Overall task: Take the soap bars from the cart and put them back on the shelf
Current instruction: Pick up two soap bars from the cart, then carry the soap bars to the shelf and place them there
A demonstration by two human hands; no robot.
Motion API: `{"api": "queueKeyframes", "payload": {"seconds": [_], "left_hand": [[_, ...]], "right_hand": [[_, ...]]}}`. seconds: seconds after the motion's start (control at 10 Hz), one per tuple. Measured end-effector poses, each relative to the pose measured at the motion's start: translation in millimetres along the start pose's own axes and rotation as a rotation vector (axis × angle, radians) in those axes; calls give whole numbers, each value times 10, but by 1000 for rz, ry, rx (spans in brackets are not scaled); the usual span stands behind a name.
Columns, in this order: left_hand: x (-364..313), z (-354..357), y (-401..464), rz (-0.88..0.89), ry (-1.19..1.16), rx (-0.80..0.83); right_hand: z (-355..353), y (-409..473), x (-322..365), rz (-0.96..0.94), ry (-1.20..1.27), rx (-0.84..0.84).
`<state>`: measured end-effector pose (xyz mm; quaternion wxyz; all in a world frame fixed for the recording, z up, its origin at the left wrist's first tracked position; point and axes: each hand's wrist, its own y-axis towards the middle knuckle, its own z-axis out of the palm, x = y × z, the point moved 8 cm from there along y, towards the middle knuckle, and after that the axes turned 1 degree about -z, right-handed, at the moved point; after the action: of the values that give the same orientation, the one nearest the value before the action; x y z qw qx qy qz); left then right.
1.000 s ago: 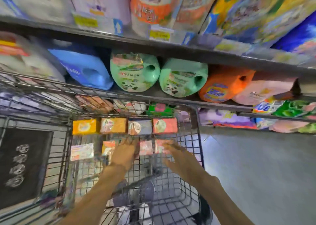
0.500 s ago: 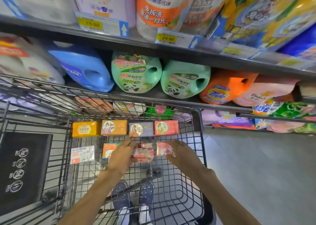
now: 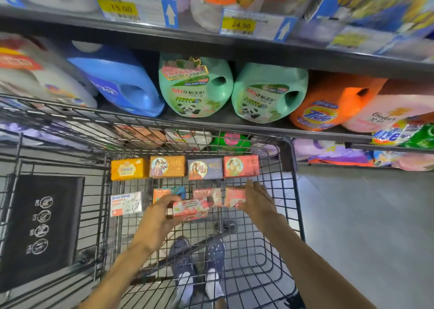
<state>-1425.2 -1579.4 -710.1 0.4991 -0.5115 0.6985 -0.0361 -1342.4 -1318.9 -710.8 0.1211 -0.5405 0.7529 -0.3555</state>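
Observation:
Several boxed soap bars lie on the bottom of the wire cart (image 3: 291,191). The far row holds an orange bar (image 3: 128,168), a brown bar (image 3: 167,166), a purple bar (image 3: 205,168) and a red bar (image 3: 241,166). Nearer lie a white bar (image 3: 126,203), an orange-blue bar (image 3: 168,192) and a pink bar (image 3: 209,195). My left hand (image 3: 159,217) holds a pink soap bar (image 3: 190,209) lifted off the cart floor. My right hand (image 3: 257,200) grips the right end of another pink soap bar (image 3: 234,197).
The shelf (image 3: 234,125) stands right behind the cart, with a blue jug (image 3: 117,83), two green jugs (image 3: 195,85), an orange Tide jug (image 3: 328,102) and a pink bottle (image 3: 394,111). Lower shelves hold bags. Grey floor lies to the right. My feet show through the cart.
My left hand has lifted the pink soap bar off the cart floor and drawn it toward me. My right hand has closed on the pink bar at the right.

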Motion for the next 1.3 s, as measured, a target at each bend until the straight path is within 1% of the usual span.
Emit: {"api": "queueKeyframes", "payload": {"seconds": [0.1,0.2,0.3,0.4,0.5,0.6,0.7,0.8,0.9,1.1,1.2,1.3], "left_hand": [[29,18,-52,-26,-1,-19],[-8,24,-93,-40,-18,-35],[7,-26,-116,-96,-128,-35],[-3,-114,-143,-122,-218,-32],[-161,-230,-210,-106,-305,-46],[-431,-470,-342,-49,-344,-87],[-737,-737,-459,-2,-428,-86],[-1183,-1060,-577,91,-419,-106],[-1755,-1394,-736,194,-401,-104],[-3190,-1979,-1227,440,-318,-144],[-3880,-2089,-1460,545,-276,-102],[-4619,-2025,-1773,661,-243,-80]], "right_hand": [[161,41,-15,-76,-164,-39],[-148,-111,1,74,-229,-254],[-162,-173,14,41,612,-297],[-162,-200,-62,59,677,-237],[-226,-285,-98,115,835,-212],[-493,-495,-7,67,951,-189],[-819,-715,10,62,1092,-198],[-1363,-1086,75,22,1108,-282],[-1947,-1522,56,-22,1126,-401],[-3015,-2615,-202,-83,1155,-662],[-3457,-3288,-382,-105,1151,-790],[-3735,-3986,-667,-101,1155,-909]]}}
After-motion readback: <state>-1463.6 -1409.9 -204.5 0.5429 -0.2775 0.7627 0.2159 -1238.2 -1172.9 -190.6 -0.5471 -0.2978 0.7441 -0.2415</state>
